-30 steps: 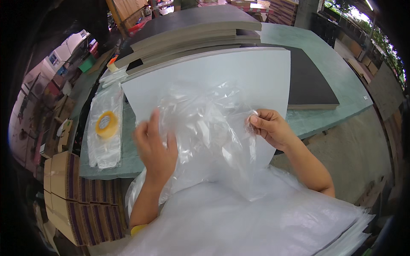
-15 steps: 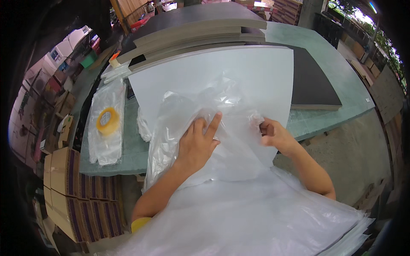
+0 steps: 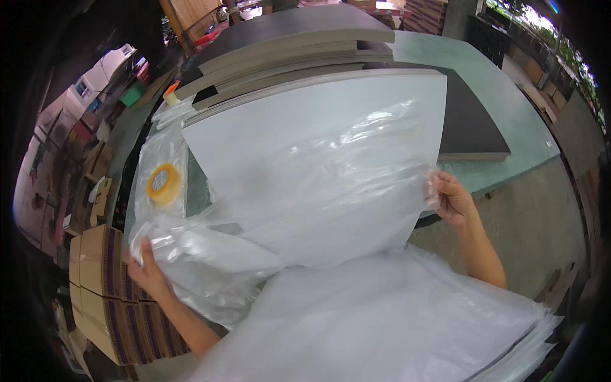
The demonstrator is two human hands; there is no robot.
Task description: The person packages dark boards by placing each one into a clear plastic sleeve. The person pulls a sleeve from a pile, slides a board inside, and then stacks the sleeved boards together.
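A crinkled, see-through sheet of clear plastic film point(image 3: 344, 184) stretches between my hands, over the lower part of a large white board point(image 3: 254, 134). At the far left, my left hand point(image 3: 147, 274) grips the film's bunched edge, thumb pointing up. My right hand point(image 3: 450, 198) pinches the opposite edge, just past the board's right side. Whether the film is a single layer or a bag I cannot tell. Closer to me, a pile of whitish plastic sheets point(image 3: 375, 318) spreads across the lower middle, its right edges layered.
A yellow tape roll point(image 3: 164, 184) lies on folded clear plastic at the left of the green table point(image 3: 439, 51). Thick dark boards point(image 3: 299, 28) are stacked at the back, another dark board point(image 3: 474, 121) at the right. Cardboard boxes point(image 3: 95, 261) stand on the floor lower left.
My hands have moved apart: the left down and left, the right farther right. The film, bunched over the board before, is now drawn out wide between them.
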